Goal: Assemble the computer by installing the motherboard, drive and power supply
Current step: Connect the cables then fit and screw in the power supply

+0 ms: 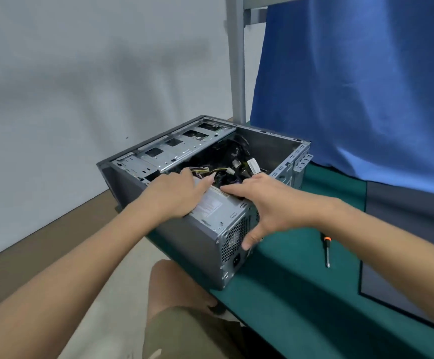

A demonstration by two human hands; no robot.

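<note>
At the near corner of the computer case (pixel 184 237), which lies open side up on the green mat (pixel 288 294), the power supply (pixel 218 208) sits in its bay, and both hands are on it. The left hand (pixel 177 195) lies flat and spread on the labelled top. The right hand (pixel 270 200) spans the corner, fingers straight across the top and thumb (pixel 252 238) pressed on the perforated rear grille (pixel 232 237). This looks like the seating step: the box should go square against the back wall so the screw holes line up, and the cable bundle (pixel 226 172) needs holding clear so nothing gets trapped underneath. Even pressure from both palms beats a shove at one end. It's all hard-edged sheet metal, dull grey outside and brighter stamped steel in the drive cage (pixel 174 149), with limp multicoloured wires beyond the fingers. A screwdriver (pixel 326 248) with a slim shaft and an orange collar waits on the mat well to the right, ready for fastening.
</note>
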